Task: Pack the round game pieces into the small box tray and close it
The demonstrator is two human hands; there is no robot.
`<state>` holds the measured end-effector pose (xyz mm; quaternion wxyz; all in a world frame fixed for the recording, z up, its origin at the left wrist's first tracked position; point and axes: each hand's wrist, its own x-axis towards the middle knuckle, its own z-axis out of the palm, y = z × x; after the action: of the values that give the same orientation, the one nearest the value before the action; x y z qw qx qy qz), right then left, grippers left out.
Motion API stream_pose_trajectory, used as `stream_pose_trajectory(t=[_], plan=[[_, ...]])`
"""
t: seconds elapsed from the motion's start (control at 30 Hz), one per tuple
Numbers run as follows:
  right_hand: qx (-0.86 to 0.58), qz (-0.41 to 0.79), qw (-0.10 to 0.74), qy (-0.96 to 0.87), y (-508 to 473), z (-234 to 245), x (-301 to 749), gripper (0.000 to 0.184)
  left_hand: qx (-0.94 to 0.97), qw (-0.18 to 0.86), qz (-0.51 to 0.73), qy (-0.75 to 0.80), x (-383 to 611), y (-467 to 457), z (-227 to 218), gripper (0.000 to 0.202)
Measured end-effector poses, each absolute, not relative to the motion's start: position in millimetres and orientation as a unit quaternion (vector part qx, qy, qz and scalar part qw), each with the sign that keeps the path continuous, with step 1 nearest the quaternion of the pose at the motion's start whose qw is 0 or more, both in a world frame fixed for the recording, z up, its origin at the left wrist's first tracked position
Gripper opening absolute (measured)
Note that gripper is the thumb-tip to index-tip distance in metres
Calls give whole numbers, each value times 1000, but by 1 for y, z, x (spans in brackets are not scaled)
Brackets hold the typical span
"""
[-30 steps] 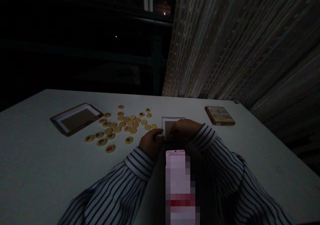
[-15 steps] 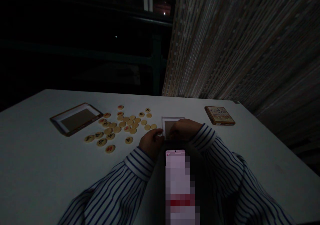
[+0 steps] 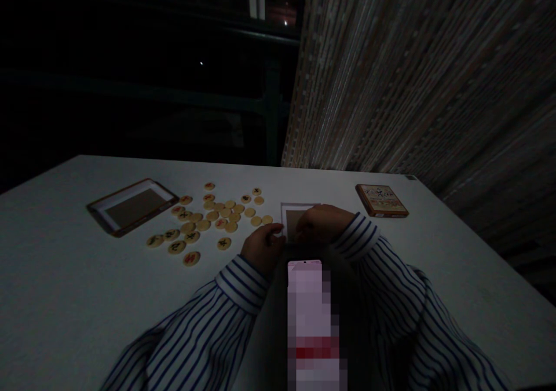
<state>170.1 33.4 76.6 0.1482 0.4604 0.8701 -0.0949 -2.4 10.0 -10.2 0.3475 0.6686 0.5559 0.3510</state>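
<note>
Both my hands rest on a small white-bordered brown sheet (image 3: 293,212) lying on the white table (image 3: 65,287). My left hand (image 3: 262,245) is curled, its fingers pinching the sheet's left edge. My right hand (image 3: 320,223) is curled over the sheet's right part and hides much of it. Several round yellow game pieces (image 3: 212,217) with dark or red marks lie scattered just left of the hands.
A brown tray with a white inner frame (image 3: 132,205) lies at the left. A small printed box (image 3: 381,200) sits at the right near the table's far edge. A pink blurred phone-like thing (image 3: 310,321) hangs below my hands. A woven wall rises at the right.
My right hand and sleeve have shifted very slightly up and right on the sheet. Nothing else has moved.
</note>
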Motion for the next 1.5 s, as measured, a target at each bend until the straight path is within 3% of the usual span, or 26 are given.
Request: stream_pose_trajectory(t=[1.5], plan=[[496, -88, 144, 852, 30, 83, 176, 25, 667, 349, 351, 557, -2, 9, -8, 35]])
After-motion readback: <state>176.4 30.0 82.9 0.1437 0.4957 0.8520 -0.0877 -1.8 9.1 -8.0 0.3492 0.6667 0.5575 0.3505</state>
